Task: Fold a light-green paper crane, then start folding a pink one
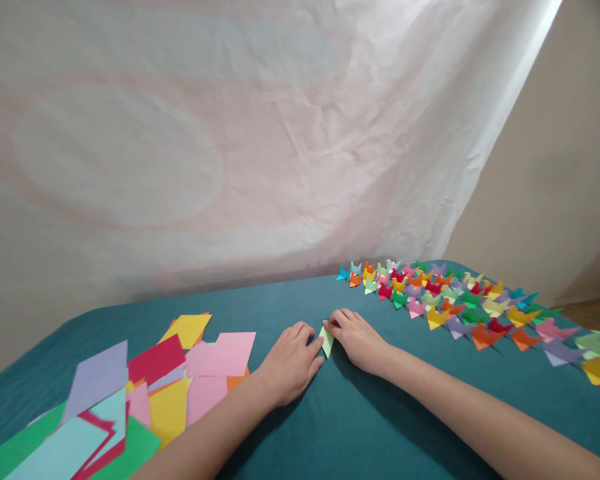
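Note:
A small folded piece of pale green paper (327, 343) lies on the dark teal tabletop, between my two hands. From its left side, my left hand (293, 360) touches it with curled fingers, the fingertips at its edge. My right hand (356, 339) pinches its upper right edge between thumb and fingers. The folded paper is narrow and pointed toward me; part of its top is hidden by my fingers.
Loose square paper sheets (169, 357) in several colours overlap at the left, partly under my left forearm. Rows of small folded paper birds (437, 318) stand along the right side. A pale cloth (260, 147) hangs behind the teal table (280, 300).

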The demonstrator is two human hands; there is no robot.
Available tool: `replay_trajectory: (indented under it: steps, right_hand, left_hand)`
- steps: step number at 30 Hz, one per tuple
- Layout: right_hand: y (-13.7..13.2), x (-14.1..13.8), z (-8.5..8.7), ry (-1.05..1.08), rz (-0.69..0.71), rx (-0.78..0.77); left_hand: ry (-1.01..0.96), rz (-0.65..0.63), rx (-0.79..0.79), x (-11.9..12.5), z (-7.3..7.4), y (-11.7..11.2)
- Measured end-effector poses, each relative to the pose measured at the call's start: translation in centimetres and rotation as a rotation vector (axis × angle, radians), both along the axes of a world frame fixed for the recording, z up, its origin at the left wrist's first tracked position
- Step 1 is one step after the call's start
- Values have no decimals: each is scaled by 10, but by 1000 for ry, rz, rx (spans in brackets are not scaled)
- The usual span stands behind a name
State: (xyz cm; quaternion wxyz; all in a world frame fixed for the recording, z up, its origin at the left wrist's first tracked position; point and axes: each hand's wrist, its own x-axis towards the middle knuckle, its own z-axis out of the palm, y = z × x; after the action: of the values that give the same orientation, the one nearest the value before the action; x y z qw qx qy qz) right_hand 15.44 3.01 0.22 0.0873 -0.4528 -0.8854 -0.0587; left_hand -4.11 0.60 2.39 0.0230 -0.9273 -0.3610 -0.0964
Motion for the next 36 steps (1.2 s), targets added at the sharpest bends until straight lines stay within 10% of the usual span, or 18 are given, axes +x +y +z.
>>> replay_trajectory:
  steps: [36]
  right_hand:
    - [-30,9,-5,122,183,-36]
  left_hand:
    - [-120,-71,-186,-13,-9,19]
